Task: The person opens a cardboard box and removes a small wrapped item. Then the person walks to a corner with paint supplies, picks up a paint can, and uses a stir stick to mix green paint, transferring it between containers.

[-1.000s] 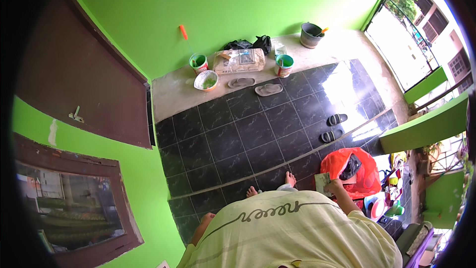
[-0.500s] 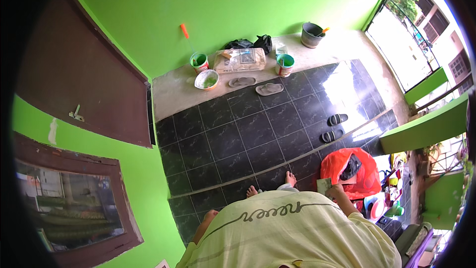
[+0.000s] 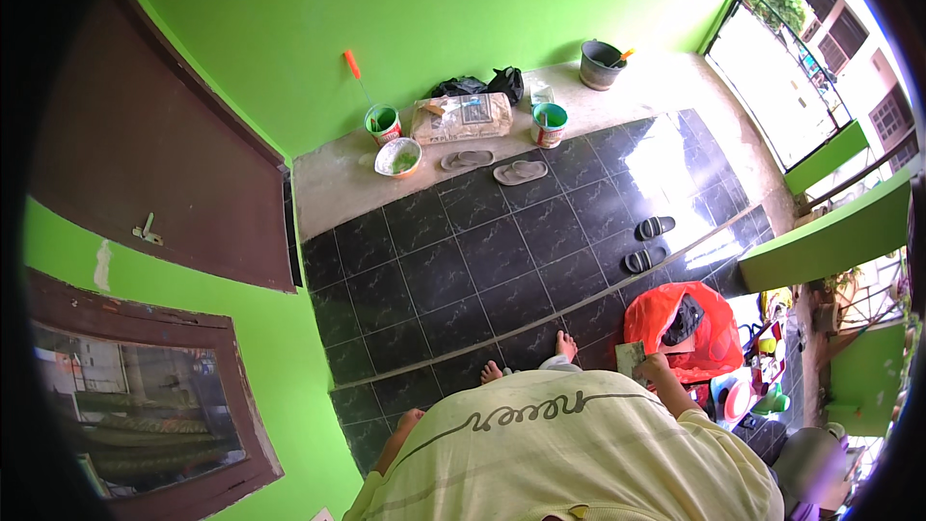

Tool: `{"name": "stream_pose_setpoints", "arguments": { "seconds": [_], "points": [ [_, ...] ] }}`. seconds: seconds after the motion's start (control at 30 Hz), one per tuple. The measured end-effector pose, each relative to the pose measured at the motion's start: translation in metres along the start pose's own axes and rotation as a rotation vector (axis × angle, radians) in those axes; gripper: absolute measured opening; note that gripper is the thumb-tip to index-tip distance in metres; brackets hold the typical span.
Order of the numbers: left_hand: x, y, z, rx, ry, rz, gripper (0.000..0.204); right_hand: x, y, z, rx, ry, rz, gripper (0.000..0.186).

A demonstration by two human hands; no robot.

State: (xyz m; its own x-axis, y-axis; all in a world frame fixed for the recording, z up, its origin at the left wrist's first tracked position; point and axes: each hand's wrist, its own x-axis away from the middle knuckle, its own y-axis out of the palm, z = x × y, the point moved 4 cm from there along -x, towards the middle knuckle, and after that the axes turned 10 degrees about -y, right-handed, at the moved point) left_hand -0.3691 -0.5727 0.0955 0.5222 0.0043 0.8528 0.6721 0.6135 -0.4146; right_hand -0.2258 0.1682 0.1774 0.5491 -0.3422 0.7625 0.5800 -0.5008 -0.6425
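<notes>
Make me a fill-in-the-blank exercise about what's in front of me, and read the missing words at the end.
1. The right hand holds a flat rectangular piece beside a plastic bag coloured ____.
2. The person's feet are ____, while two dark slide sandals lie on the floor ahead.
3. The floor tiles are veined and mostly ____.
4. The wall behind the tan sack is bright ____.

Missing words: red; bare; black; green.
</notes>
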Motion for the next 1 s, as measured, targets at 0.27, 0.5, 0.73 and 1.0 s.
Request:
{"name": "stream_pose_setpoints", "arguments": {
  "seconds": [0.27, 0.5, 0.73, 1.0],
  "points": [
    [0.0, -0.002, 0.002, -0.008, -0.003, 0.005, 0.041, -0.01, 0.005, 0.0, -0.068, 0.099, -0.021, 0.038],
    [0.001, -0.008, 0.0, -0.031, -0.014, 0.002, 0.041, 0.006, 0.006, -0.017, -0.163, 0.091, 0.013, 0.044],
    [-0.005, -0.011, 0.02, -0.078, -0.001, -0.03, 0.041, -0.006, 0.042, 0.004, -0.011, -0.048, -0.041, 0.035],
    [-0.019, -0.019, 0.045, -0.144, 0.013, -0.054, 0.042, -0.003, 0.053, -0.005, 0.338, -0.21, -0.012, 0.028]
  ]
}}
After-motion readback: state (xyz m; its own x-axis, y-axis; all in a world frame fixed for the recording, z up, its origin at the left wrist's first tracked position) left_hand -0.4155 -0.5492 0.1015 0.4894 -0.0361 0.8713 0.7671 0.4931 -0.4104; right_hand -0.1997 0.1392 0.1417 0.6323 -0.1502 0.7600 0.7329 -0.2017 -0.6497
